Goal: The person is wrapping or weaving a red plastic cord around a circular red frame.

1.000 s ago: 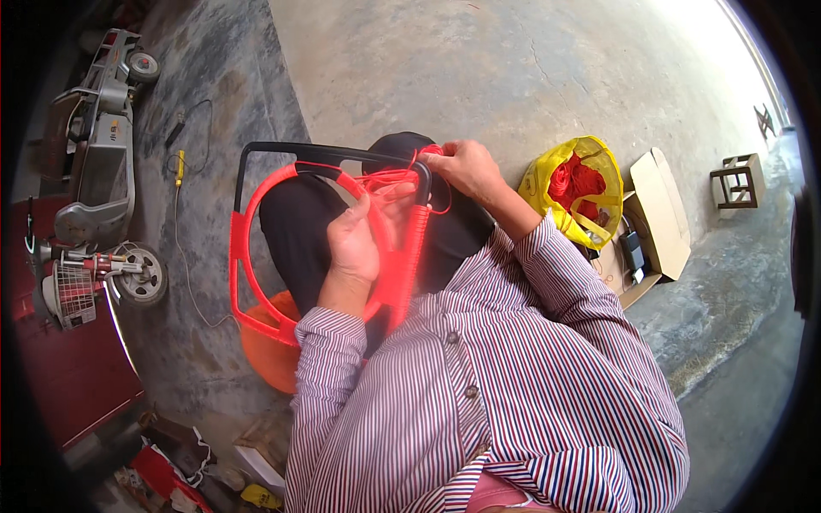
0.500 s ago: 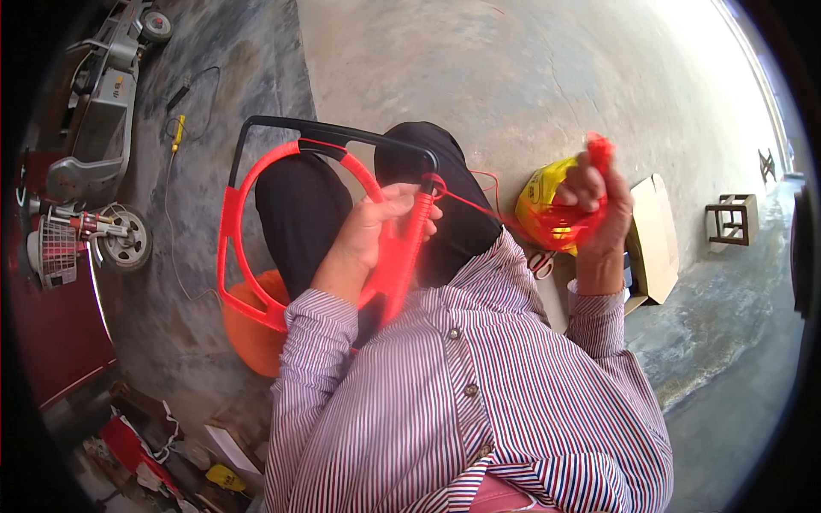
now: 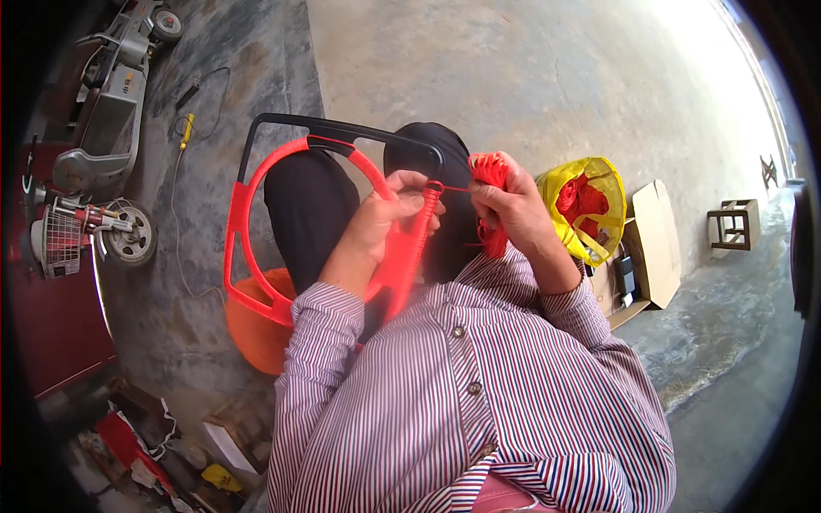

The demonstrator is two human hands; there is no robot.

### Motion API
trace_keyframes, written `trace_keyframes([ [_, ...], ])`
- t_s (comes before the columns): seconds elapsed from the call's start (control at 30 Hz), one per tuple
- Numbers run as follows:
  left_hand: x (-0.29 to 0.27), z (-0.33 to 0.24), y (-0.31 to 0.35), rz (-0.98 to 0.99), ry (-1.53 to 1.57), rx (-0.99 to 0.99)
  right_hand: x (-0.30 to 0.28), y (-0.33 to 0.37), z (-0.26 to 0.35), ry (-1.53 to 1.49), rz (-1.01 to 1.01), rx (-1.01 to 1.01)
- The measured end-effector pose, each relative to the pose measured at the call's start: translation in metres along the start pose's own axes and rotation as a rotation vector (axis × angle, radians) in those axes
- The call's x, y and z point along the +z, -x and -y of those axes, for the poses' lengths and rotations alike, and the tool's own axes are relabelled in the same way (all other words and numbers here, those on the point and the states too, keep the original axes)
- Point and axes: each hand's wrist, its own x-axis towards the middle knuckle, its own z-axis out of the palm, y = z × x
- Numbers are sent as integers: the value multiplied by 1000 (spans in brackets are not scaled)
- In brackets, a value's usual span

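A black frame (image 3: pixel 342 126) lies over my thighs, much of it wrapped in red cord, with a red-wrapped ring on its inner side. My left hand (image 3: pixel 376 218) grips its right-hand bar (image 3: pixel 425 231), thumb and fingers close to the last cord turns at the bar's upper end. Just to the right, my right hand (image 3: pixel 522 209) is closed around a bundle of red cord (image 3: pixel 489 169). A short strand runs from that bundle to the bar. The fingertips behind the bar are partly hidden.
By my right knee stands an open yellow bag (image 3: pixel 614 201) with red cord inside, next to a cardboard box (image 3: pixel 658 248). A small stool (image 3: pixel 734 224) is farther right. An orange container (image 3: pixel 256 333) sits left of my leg; a scooter (image 3: pixel 124 231) and yellow-handled cabled tool (image 3: pixel 186 131) are beyond.
My right hand has come left and slightly down from in front of the yellow bag to beside the frame, bringing the cord bundle. The strand is shorter. My left hand keeps its grip.
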Motion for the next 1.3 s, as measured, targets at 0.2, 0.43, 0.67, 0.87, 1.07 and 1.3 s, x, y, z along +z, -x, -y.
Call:
trace_keyframes([
  [0.2,6,-9,0,2,-27,-27,14,32,19,-60,93,-24],
  [0.43,-4,-20,18,-106,5,72,-94,51,78,-83,-499,-349],
  [0.67,16,-27,10,-204,-194,131,-135,67,47,-562,-642,-444],
  [0.87,68,-32,15,-206,-456,129,-85,46,-4,-585,-397,-104],
  [1.07,127,-40,12,-127,-767,369,-79,39,-41,-528,-243,-183],
  [1.3,141,-23,-29,-307,-902,539,-100,63,-21,-631,-277,-35],
])
